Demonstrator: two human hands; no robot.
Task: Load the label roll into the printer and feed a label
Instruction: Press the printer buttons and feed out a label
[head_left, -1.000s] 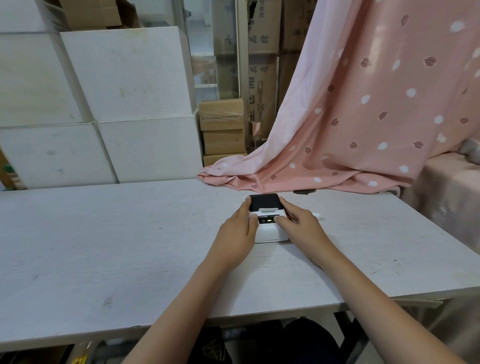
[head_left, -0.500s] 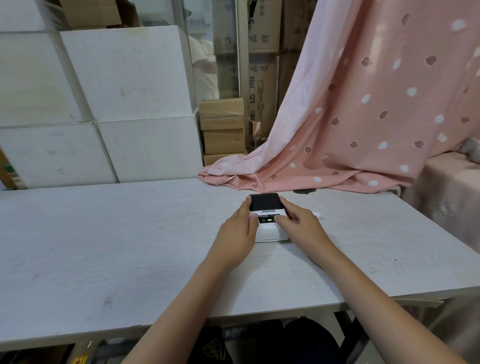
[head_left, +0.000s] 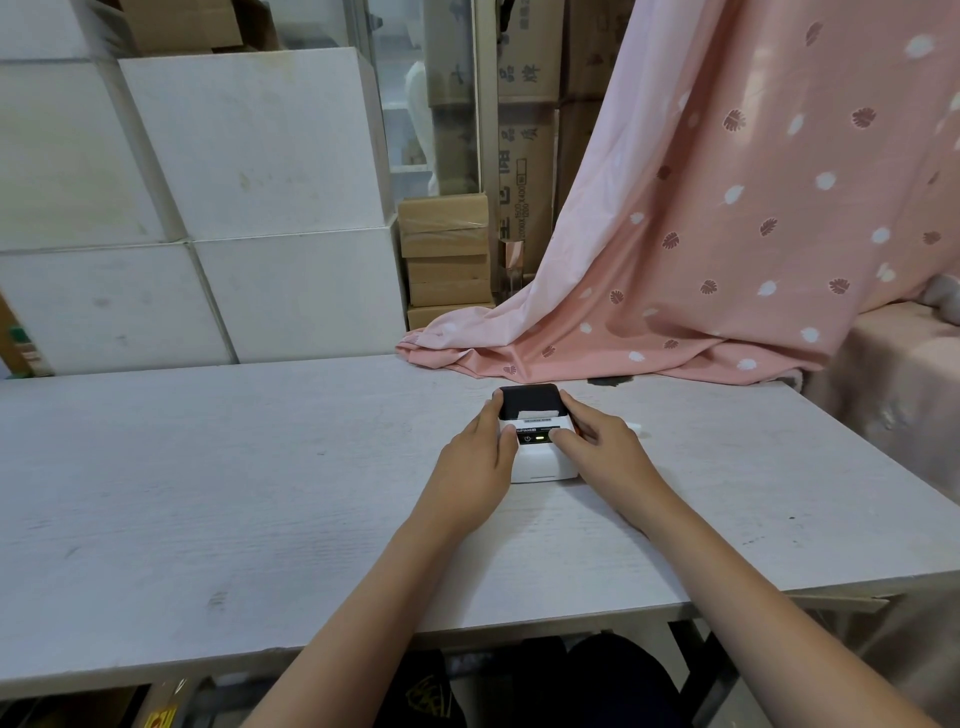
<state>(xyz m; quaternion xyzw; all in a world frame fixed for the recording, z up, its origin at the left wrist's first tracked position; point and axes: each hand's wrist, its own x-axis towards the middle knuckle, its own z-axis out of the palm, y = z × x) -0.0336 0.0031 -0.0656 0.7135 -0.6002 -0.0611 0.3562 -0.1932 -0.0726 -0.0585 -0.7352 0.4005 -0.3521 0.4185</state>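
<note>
A small white label printer with a black lid stands on the white table, right of centre. A yellow-green light glows on its front panel. A white strip of label shows at the slot below the lid. My left hand grips the printer's left side, thumb up by the lid. My right hand holds the right side, with one fingertip on the front panel next to the light. The label roll itself is hidden inside.
A pink patterned curtain drapes onto the table's far edge behind the printer. White foam blocks and stacked cardboard boxes stand beyond the table. A small white scrap lies just right of my right hand.
A white strip of label has come out at the slot under the black lid. Both hands stay on the printer's sides.
</note>
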